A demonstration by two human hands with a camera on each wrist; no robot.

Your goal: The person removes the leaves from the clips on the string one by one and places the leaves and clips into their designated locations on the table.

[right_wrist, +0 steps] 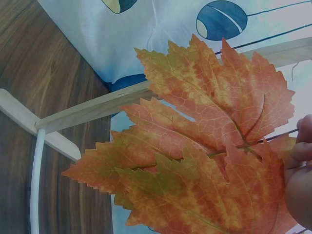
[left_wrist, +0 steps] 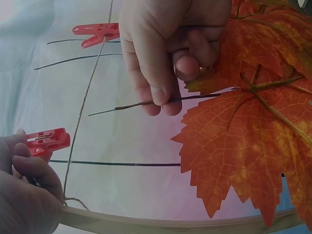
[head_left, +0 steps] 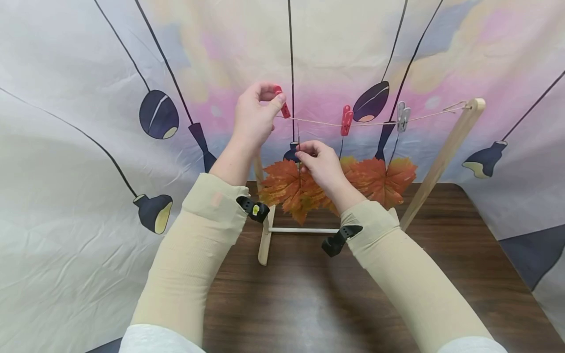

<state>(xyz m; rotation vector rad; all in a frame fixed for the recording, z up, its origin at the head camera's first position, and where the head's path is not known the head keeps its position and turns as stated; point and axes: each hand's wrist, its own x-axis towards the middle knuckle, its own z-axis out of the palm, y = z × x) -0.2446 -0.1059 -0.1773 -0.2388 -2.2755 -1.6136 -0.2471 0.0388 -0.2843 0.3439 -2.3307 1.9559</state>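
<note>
Head: left hand (head_left: pixel 257 115) pinched a red peg (head_left: pixel 284 104) at the string (head_left: pixel 371 124); right hand (head_left: pixel 324 166) pinched a thin stem (head_left: pixel 298 132) below the string, orange leaf (head_left: pixel 282 182) lower still. Left wrist: thumb and fingertips met on the stem, apart from the string. Right wrist: right hand partly cut off, grip couldn't be told. Leaf seemed light, soft, easily creased; stem stiffer, the better hold.

A backdrop (head_left: pixel 79 63) (probably cloth) borders the table (head_left: pixel 287 304).

Left hand (head_left: pixel 256 115) pinching red clothespin (head_left: pixel 284 109) near string (head_left: pixel 318 122), right hand (head_left: pixel 324 164) pinching leaf stem (head_left: pixel 298 135)
</note>
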